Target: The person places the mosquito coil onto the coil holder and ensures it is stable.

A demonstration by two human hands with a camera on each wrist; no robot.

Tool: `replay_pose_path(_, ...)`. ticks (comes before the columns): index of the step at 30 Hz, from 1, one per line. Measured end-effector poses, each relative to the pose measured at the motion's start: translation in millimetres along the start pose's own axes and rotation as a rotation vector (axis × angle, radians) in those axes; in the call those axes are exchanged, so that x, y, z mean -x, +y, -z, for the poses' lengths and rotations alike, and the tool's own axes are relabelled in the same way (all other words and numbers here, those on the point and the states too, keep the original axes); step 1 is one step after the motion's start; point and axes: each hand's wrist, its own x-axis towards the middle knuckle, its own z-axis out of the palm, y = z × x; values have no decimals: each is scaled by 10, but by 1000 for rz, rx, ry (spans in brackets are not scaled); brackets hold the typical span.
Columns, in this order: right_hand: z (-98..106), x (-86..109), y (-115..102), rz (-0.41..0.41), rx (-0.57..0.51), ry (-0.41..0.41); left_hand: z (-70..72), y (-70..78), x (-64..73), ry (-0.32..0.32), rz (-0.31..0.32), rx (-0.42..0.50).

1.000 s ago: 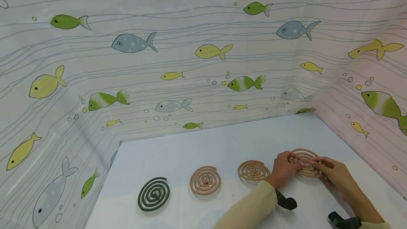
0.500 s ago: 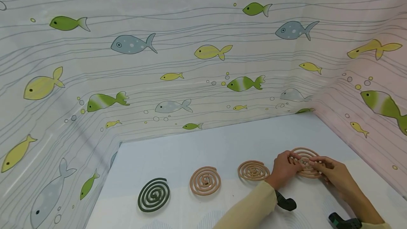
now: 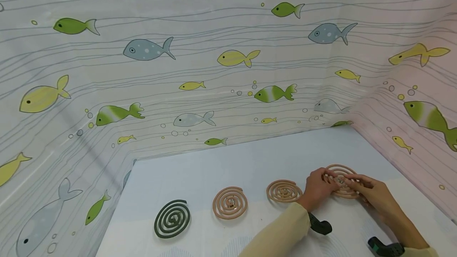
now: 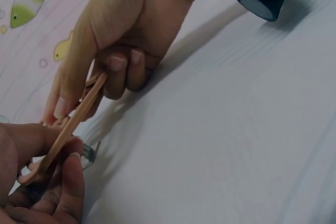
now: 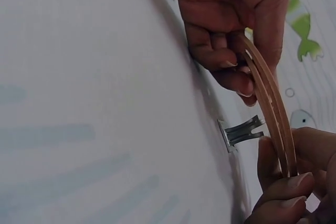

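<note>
At the right of the table, my left hand (image 3: 317, 187) and right hand (image 3: 373, 193) hold a brown mosquito coil (image 5: 270, 106) between them. Each pinches it between thumb and fingers from its own side. In both wrist views the coil is tilted above the white surface. A small metal coil stand (image 5: 241, 131) sticks out from its underside, close to my right fingertips; whether it is fixed to the coil cannot be told. Its foot points toward the table. The fingers partly cover the coil's middle in the head view.
To the left lie two more brown coils, one near (image 3: 284, 190) and one farther off (image 3: 230, 202), then a dark green coil (image 3: 173, 218). Fish-patterned sheeting (image 3: 214, 102) rises behind the white table (image 3: 200, 169) and at both sides. Black devices (image 3: 320, 224) sit at the wrists.
Both hands stay at the same coil, with barely visible finger movement. The head view has shifted slightly. The other coils lie as before.
</note>
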Motion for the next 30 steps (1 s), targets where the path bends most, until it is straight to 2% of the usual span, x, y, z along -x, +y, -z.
replay_pose_path(12, -7, -18, -22, -17, -9, -12, -28, -26, -19, 17, 1, -3)
replay_pose_path(19, -10, -34, -36, -20, 10, -11, -26, -47, -39, -3, -8, 24)
replay_pose_path(25, -8, -24, -62, -30, 20, -9, -43, -22, -30, 25, 19, 37)
replay_pose_path(30, 4, -15, -67, -38, 20, -8, -43, -3, -16, 24, 20, 44)
